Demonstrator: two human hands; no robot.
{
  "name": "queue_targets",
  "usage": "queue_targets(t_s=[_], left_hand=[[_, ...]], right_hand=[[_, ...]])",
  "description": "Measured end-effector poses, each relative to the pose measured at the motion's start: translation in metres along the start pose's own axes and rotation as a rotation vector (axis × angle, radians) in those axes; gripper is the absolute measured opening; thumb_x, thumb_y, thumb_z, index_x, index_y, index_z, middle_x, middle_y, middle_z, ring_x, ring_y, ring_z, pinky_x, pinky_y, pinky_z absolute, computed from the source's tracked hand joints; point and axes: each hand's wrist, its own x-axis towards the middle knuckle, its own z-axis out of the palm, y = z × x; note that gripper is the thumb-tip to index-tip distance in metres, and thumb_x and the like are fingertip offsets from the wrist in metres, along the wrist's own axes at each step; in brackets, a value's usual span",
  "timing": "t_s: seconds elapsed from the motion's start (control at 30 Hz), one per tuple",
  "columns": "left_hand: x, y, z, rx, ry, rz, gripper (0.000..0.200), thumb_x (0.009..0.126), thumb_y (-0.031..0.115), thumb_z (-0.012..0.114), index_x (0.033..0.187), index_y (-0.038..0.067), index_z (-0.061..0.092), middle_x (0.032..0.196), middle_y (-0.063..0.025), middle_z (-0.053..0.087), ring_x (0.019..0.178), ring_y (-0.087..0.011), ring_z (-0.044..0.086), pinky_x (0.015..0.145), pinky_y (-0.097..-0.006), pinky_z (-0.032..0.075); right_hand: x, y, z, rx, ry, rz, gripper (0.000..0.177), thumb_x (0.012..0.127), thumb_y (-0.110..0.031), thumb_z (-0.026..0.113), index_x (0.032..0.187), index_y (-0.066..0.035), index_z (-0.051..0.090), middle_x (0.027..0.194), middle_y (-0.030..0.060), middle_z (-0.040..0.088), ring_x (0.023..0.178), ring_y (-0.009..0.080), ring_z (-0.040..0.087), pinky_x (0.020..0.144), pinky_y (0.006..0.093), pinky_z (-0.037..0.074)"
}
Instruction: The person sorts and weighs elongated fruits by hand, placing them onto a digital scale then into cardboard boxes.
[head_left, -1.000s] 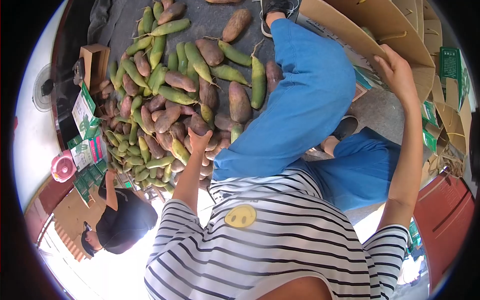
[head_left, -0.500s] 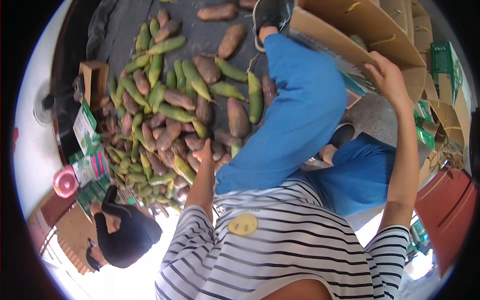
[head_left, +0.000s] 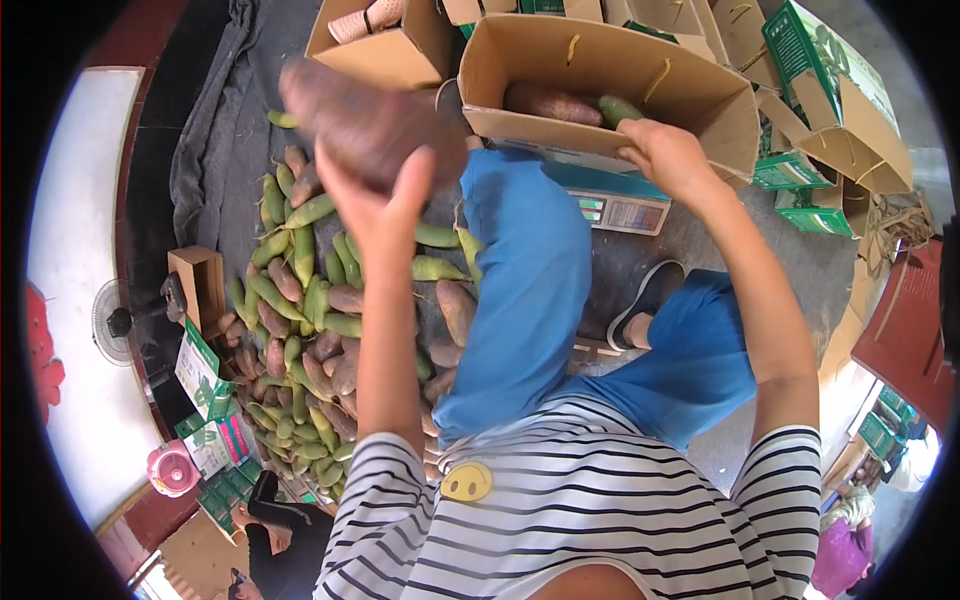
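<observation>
A large reddish-brown radish, blurred by motion, is gripped in my left hand, raised above the pile. My right hand has its fingers curled on the near wall of an open cardboard box. Inside that box lie a reddish radish and a green radish; yellow cord loops hang at its far wall. Under my left forearm spreads a heap of green radishes and brownish-red ones, resting on dark cloth.
Another carton with pink netted wrapping stands behind the box. Green-and-white cartons are at the right. A fan and a pink round object are at left. A person in black is at lower left.
My left hand has come up from the heap holding a reddish-brown radish. The view has shifted toward the box, which now shows radishes inside. My right hand stays at its wall.
</observation>
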Motion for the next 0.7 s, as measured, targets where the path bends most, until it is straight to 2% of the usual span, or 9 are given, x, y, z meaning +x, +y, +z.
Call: queue_targets(t_s=[0.13,0.2,0.27,0.3,0.4,0.53,0.6,0.67,0.7], left_hand=[[0.042,0.023,0.104,0.203,-0.155,0.52,0.08,0.072,0.021,0.078,0.134,-0.001,0.033,0.119,-0.0148,0.05,0.116,-0.0238,0.048,0.096,-0.0345,0.041],[0.05,0.027,0.135,0.223,-0.404,0.6,0.078,0.071,0.015,0.073,0.135,-0.005,0.033,0.127,-0.0281,0.045,0.117,-0.0423,0.045,0.099,-0.0419,0.039],[0.049,0.016,0.143,0.363,-0.686,0.522,0.087,0.069,0.016,0.075,0.137,-0.007,0.027,0.13,-0.0302,0.041,0.12,-0.0414,0.044,0.099,-0.0426,0.039],[0.044,0.012,0.141,0.499,-0.621,0.548,0.081,0.072,0.018,0.077,0.135,-0.006,0.033,0.129,-0.0247,0.046,0.118,-0.0327,0.049,0.097,-0.0384,0.04],[0.04,-0.009,0.096,0.539,-0.405,0.597,0.067,0.076,0.017,0.074,0.13,-0.002,0.041,0.118,-0.0148,0.052,0.112,-0.0232,0.051,0.094,-0.0334,0.042],[-0.006,-0.086,-0.022,0.536,-0.3,0.029,0.053,0.081,0.015,0.069,0.127,0.0,0.047,0.113,-0.0143,0.057,0.1,-0.0223,0.057,0.089,-0.0309,0.045],[-0.061,-0.155,-0.093,0.636,-0.382,-0.216,0.047,0.082,0.017,0.068,0.122,0.001,0.05,0.105,-0.0139,0.059,0.095,-0.0207,0.058,0.084,-0.0301,0.047],[-0.124,-0.176,-0.14,0.771,-0.559,-0.47,0.048,0.082,0.026,0.067,0.118,-0.002,0.052,0.103,-0.023,0.059,0.097,-0.0345,0.058,0.083,-0.0407,0.045],[-0.148,-0.176,-0.15,0.854,-0.66,-0.676,0.051,0.081,0.029,0.068,0.118,-0.002,0.052,0.105,-0.0238,0.059,0.1,-0.0352,0.058,0.084,-0.0403,0.045]], right_hand=[[-0.003,-0.004,-0.002,0.016,0.008,0.007,0.018,0.083,-0.018,0.06,0.091,-0.005,0.052,0.082,0.0174,0.061,0.081,0.0378,0.06,0.068,0.0479,0.047],[-0.004,-0.003,0.001,0.006,0.055,0.016,0.017,0.083,-0.018,0.061,0.092,-0.005,0.054,0.084,0.0168,0.062,0.081,0.0375,0.06,0.068,0.0471,0.047],[-0.004,-0.003,0.001,-0.013,0.022,0.028,0.018,0.083,-0.018,0.061,0.093,-0.005,0.054,0.085,0.0165,0.062,0.081,0.0372,0.06,0.068,0.0466,0.048],[-0.004,-0.002,0.002,-0.022,0.024,0.0,0.018,0.083,-0.018,0.061,0.094,-0.005,0.055,0.086,0.0164,0.062,0.081,0.0372,0.06,0.068,0.0464,0.048],[-0.003,0.002,-0.001,-0.035,0.039,-0.041,0.017,0.084,-0.018,0.06,0.094,-0.006,0.055,0.086,0.0163,0.062,0.082,0.0372,0.06,0.07,0.0462,0.048],[-0.005,-0.004,0.006,0.0,-0.011,-0.078,0.017,0.085,-0.02,0.058,0.094,-0.005,0.054,0.087,0.0162,0.061,0.086,0.0367,0.059,0.072,0.0464,0.047],[-0.005,-0.005,0.004,-0.005,0.024,-0.088,0.019,0.086,-0.021,0.058,0.095,-0.005,0.054,0.09,0.015,0.061,0.087,0.0367,0.059,0.073,0.046,0.047],[-0.003,-0.005,0.002,-0.008,-0.02,-0.073,0.022,0.086,-0.023,0.058,0.098,-0.005,0.054,0.092,0.0151,0.061,0.088,0.0366,0.058,0.074,0.0447,0.047],[-0.003,-0.004,0.003,0.007,-0.002,-0.085,0.022,0.086,-0.023,0.058,0.099,-0.005,0.055,0.093,0.0151,0.061,0.089,0.0365,0.058,0.074,0.0442,0.047]])
